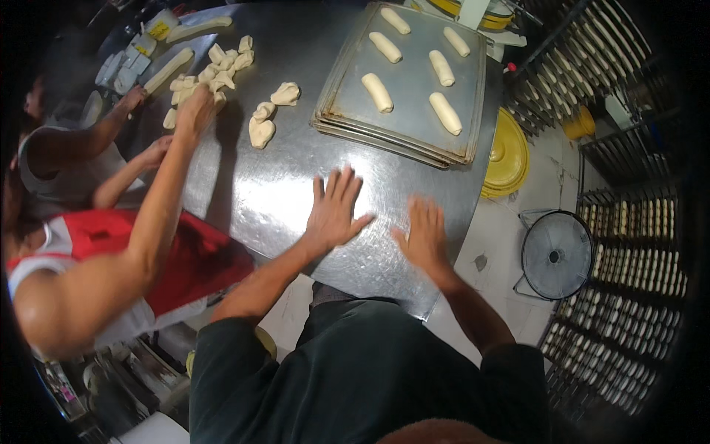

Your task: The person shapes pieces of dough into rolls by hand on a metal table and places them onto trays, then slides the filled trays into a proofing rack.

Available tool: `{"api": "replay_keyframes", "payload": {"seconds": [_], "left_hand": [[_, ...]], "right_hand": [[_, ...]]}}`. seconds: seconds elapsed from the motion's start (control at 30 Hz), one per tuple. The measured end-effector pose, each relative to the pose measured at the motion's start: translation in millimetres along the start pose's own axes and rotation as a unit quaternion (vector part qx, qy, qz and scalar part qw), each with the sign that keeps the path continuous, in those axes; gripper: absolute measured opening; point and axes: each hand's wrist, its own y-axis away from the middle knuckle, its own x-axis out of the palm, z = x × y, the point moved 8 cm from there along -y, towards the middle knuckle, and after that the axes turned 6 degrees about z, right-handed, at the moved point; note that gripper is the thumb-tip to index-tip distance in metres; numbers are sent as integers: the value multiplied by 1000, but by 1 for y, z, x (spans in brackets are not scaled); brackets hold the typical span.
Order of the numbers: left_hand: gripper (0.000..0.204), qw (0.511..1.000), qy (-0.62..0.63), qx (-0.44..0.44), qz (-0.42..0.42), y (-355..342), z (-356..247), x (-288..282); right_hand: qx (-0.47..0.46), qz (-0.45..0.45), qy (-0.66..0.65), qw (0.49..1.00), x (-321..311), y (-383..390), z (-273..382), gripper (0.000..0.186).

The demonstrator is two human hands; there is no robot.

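Note:
Both of my hands hold nothing and hover over or rest on the steel table (281, 177); contact is hard to make out. My left hand (336, 207) has its fingers spread, palm down. To its right my right hand (424, 235) is also open, slightly blurred, with the thumb out. Beyond them lies a stack of metal baking trays (414, 81), the top one bearing several dough rolls (377, 92) in two rows. Left of the trays are loose dough pieces (262, 132), nearest to my left hand.
At the left a co-worker in a red apron (177, 259) reaches to a dough pile (211, 74); another person (74, 159) handles a long dough strip (168, 70). On the right are a yellow lid (509, 155), a round grey lidded bin (556, 255) and racks of dough rolls (636, 266).

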Motion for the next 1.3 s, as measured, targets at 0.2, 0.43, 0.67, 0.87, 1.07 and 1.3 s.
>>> {"api": "replay_keyframes", "payload": {"seconds": [0.2, 0.43, 0.67, 0.87, 1.07, 1.3], "left_hand": [[85, 992, 84, 29, 94, -37, 24, 20], [64, 972, 217, 52, 72, -35, 18, -22], [32, 947, 270, -87, -148, -150, 105, -118], [37, 923, 339, -183, -3, -195, 150, -88], [39, 935, 299, -188, 26, -196, 154, -90], [33, 887, 419, -189, 48, -200, 167, -78]], "right_hand": [[-21, -11, -73, 997, -1, -41, -10, 80], [-8, 29, -39, 999, -16, -16, 10, 76], [171, -234, -159, 944, -150, -142, -75, 34], [65, -190, -105, 974, -143, -288, -137, 44], [148, -136, -117, 973, -142, -292, -174, 32], [68, -320, 8, 945, -148, -234, -173, 47]]}}
